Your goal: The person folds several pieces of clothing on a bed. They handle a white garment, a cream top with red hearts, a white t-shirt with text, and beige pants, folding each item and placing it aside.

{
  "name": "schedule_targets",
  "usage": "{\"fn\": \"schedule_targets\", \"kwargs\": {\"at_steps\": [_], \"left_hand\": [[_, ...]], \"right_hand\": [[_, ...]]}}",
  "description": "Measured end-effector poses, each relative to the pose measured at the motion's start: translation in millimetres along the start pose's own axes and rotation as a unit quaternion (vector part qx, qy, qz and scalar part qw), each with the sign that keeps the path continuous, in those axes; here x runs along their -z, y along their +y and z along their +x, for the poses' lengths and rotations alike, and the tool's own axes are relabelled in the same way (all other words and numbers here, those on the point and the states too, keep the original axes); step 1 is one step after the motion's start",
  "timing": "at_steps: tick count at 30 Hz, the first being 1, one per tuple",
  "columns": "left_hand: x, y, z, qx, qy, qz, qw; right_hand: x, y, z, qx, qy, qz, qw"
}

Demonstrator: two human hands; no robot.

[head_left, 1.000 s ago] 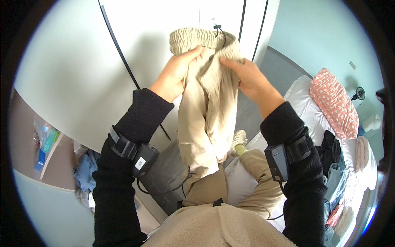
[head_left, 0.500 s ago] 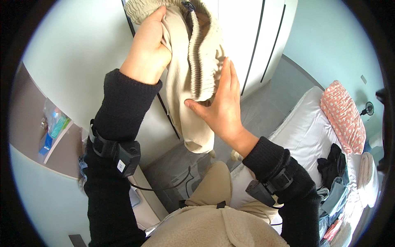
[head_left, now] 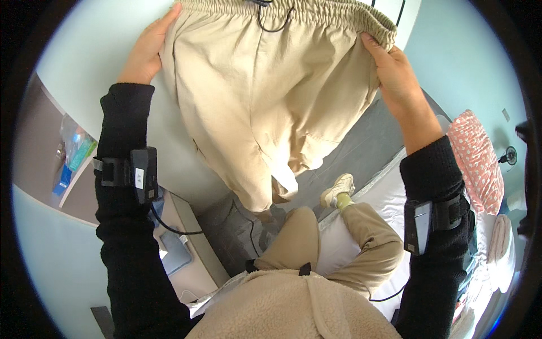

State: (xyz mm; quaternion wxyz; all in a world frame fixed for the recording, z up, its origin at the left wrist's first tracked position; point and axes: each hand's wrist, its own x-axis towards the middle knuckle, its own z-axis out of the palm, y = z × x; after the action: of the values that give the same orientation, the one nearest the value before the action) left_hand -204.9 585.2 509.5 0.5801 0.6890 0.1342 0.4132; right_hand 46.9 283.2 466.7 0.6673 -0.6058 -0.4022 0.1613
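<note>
Beige trousers (head_left: 237, 85) with a gathered elastic waistband and a dark drawstring hang stretched out in front of me. My left hand (head_left: 151, 48) is closed on the left end of the waistband, thumb on top. At the other end, my right hand (head_left: 392, 68) pinches the waistband with its thumb on the near side. The legs dangle downward, partly folded, above the grey floor. Most of the fingers of both hands are behind the cloth.
To my right is a bed (head_left: 389, 192) with white bedding, a pink patterned pillow (head_left: 477, 161) and a folded towel (head_left: 499, 243). A small fan (head_left: 510, 155) stands beyond it. At left are shelves (head_left: 79, 183) with packages and a low cabinet (head_left: 197, 243). Cables run from the wrist devices.
My right hand, open beside the trousers before, now grips the waistband and has moved right. My left hand has moved left. The bunched trousers are now spread wide between them.
</note>
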Motion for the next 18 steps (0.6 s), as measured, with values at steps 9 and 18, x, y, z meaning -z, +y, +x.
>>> {"fn": "schedule_targets", "kwargs": {"at_steps": [9, 18], "left_hand": [[22.4, 23.6, -33.1, -0.009, -0.057, 0.077, 0.995], [33.1, -0.2, -40.0, 0.092, -0.131, 0.157, 0.975]], "right_hand": [[-2.2, -1.5, -2.2, -0.040, -0.067, -0.021, 0.997], [-20.0, 9.5, 7.4, -0.067, -0.103, -0.114, 0.986]]}}
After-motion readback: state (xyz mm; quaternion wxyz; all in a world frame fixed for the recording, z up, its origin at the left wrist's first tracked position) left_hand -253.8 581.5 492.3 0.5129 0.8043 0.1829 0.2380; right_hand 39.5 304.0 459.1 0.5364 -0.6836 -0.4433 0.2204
